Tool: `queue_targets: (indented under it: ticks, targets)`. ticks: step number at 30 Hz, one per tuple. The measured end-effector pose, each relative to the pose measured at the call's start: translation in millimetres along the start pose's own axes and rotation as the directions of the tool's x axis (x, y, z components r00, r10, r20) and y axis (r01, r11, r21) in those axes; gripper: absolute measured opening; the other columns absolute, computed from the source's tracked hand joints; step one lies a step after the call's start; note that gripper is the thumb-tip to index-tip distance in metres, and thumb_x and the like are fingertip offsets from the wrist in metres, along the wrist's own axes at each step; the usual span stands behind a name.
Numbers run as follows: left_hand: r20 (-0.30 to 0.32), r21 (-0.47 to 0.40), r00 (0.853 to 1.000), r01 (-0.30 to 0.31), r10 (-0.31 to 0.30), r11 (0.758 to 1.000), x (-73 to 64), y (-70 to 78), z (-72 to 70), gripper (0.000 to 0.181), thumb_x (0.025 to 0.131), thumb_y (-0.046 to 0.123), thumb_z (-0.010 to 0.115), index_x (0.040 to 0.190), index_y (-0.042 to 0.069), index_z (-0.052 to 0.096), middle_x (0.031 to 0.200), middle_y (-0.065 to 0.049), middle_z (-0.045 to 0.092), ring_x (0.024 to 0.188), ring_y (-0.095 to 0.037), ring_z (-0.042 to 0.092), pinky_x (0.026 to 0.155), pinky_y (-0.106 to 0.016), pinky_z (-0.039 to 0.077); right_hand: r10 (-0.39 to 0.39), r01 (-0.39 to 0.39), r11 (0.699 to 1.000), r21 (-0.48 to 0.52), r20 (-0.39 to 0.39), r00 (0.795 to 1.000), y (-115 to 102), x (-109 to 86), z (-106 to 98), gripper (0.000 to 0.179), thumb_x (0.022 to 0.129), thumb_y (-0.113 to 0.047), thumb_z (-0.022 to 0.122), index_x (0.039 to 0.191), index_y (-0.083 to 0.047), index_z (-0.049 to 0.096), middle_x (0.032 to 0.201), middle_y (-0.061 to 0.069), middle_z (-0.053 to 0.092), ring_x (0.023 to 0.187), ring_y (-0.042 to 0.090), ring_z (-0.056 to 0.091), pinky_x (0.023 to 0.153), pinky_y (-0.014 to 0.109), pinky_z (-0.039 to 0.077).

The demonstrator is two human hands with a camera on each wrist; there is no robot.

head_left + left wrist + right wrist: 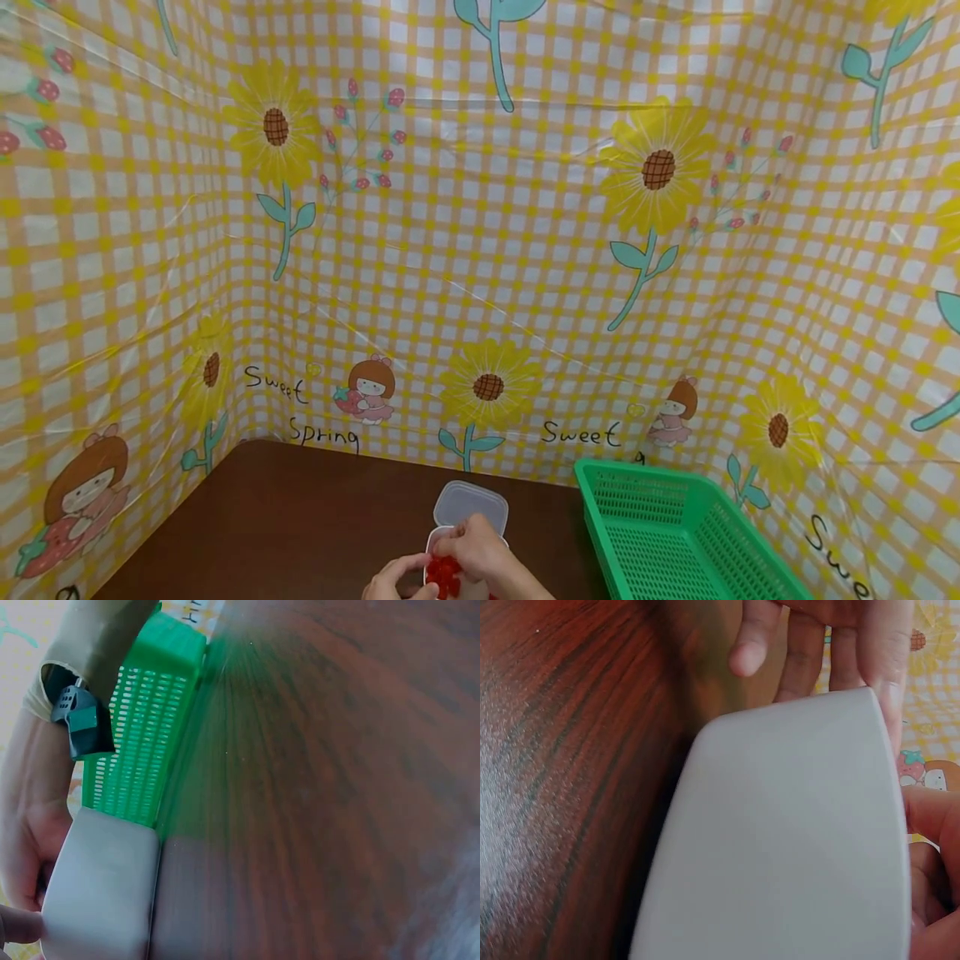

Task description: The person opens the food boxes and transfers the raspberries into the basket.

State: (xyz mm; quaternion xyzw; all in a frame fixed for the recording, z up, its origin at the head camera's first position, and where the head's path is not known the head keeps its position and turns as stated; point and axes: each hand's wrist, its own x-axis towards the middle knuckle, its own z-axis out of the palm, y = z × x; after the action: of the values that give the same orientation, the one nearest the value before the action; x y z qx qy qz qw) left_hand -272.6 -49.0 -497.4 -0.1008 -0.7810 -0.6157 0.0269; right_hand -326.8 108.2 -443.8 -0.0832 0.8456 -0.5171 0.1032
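A white plastic box (429, 546) stands at the near edge of the table with bright red small pieces (443, 575) in it. My left hand (397, 579) is at its left side, fingertips right at the rim by the red pieces; in the right wrist view its other fingers (804, 656) hang fairly straight beside the box wall (780, 832). Over the box, my right hand (480, 550) reaches down with curled fingers close to the red pieces. Those fingertips are mostly hidden, and I cannot tell whether they pinch a piece.
Just behind the box lies a translucent lid (471, 504). To the right sits a green slotted basket (592, 517), its near end cut off by the frame. The dark brown wooden table (322, 517) meets a checked sunflower cloth (450, 275) hung around its back and sides.
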Motion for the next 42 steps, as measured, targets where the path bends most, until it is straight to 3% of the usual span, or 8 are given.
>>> queue_targets:
  ticks: [5, 9, 15, 26, 31, 32, 42]
  targets:
    - [0.0, 0.005, 1.0, 0.006, -0.006, 1.0, -0.5, 3.8, -0.1, 0.053, 0.08, 0.037, 0.07, 0.114, -0.002, 0.059, 0.107, -0.02, 0.061, 0.077, -0.025, 0.067, 0.066, -0.039, 0.054, 0.021, -0.021, 0.999, -0.03, 0.004, 1.0, -3, 1.1, -9, 0.024, 0.079, -0.015, 0.067, 0.059, -0.004, 0.061, 0.051, -0.003, 0.053, 0.043, 0.006, 0.036, 0.036, 0.017, 0.026]
    - [-0.009, 0.007, 1.0, 0.007, -0.007, 1.0, -0.5, 4.8, 0.9, 0.049, 0.079, 0.033, 0.071, 0.113, 0.0, 0.061, 0.106, -0.019, 0.061, 0.076, -0.022, 0.066, 0.064, -0.036, 0.054, 0.019, -0.019, 0.999, -0.041, -0.009, 1.0, -9, -1.2, -17, 0.022, 0.077, -0.018, 0.069, 0.059, -0.011, 0.058, 0.046, -0.008, 0.037, 0.038, 0.005, 0.025, 0.035, 0.018, 0.021]
    - [0.0, 0.005, 1.0, 0.003, -0.003, 1.0, 0.0, 5.3, 1.3, 0.048, 0.08, 0.031, 0.07, 0.114, 0.0, 0.06, 0.108, -0.02, 0.06, 0.077, -0.024, 0.066, 0.064, -0.037, 0.054, -0.023, 0.022, 0.998, -0.057, -0.024, 0.999, -21, -5.3, -28, 0.014, 0.079, -0.017, 0.066, 0.077, -0.004, 0.07, 0.047, -0.009, 0.034, 0.036, 0.004, 0.022, 0.034, 0.017, 0.021]
    - [-0.015, -0.014, 0.998, 0.064, -0.064, 0.998, -0.3, 3.3, 3.3, 0.047, 0.079, 0.03, 0.07, 0.115, 0.0, 0.06, 0.106, -0.017, 0.059, 0.076, -0.022, 0.064, 0.063, -0.038, 0.055, -0.033, 0.033, 0.999, -0.01, 0.002, 0.999, -39, -9.8, -54, 0.02, 0.083, -0.019, 0.064, 0.089, -0.001, 0.07, 0.043, -0.009, 0.027, 0.035, 0.006, 0.016, 0.034, 0.019, 0.019]
    - [-0.03, 0.013, 0.997, 0.067, -0.067, 0.998, -1.0, 5.7, 2.5, 0.046, 0.079, 0.032, 0.07, 0.113, 0.003, 0.061, 0.106, -0.016, 0.06, 0.077, -0.022, 0.064, 0.065, -0.038, 0.054, -0.053, 0.053, 0.999, -0.003, -0.002, 0.999, -44, -11.0, -70, 0.024, 0.084, -0.019, 0.064, 0.095, 0.003, 0.068, 0.043, -0.008, 0.027, 0.035, 0.005, 0.017, 0.034, 0.02, 0.019]
    - [-0.037, 0.021, 0.997, 0.063, -0.062, 0.998, -1.3, 6.2, 2.5, 0.046, 0.078, 0.032, 0.07, 0.113, 0.003, 0.061, 0.106, -0.016, 0.06, 0.077, -0.022, 0.064, 0.065, -0.037, 0.054, -0.062, 0.062, 0.998, 0.002, -0.003, 0.998, -45, -11.3, -74, 0.025, 0.084, -0.018, 0.063, 0.095, 0.004, 0.068, 0.046, -0.009, 0.033, 0.036, 0.006, 0.017, 0.034, 0.02, 0.019]
    - [-0.051, 0.04, 0.996, 0.073, -0.071, 0.997, -2.6, 7.8, 3.4, 0.045, 0.078, 0.031, 0.07, 0.113, 0.004, 0.062, 0.106, -0.015, 0.061, 0.077, -0.022, 0.064, 0.066, -0.038, 0.054, -0.043, 0.044, 0.999, 0.019, -0.057, 0.997, -48, -13.8, -113, 0.027, 0.086, -0.018, 0.063, 0.1, 0.004, 0.067, 0.044, -0.008, 0.021, 0.04, 0.008, 0.012, 0.038, 0.022, 0.017]
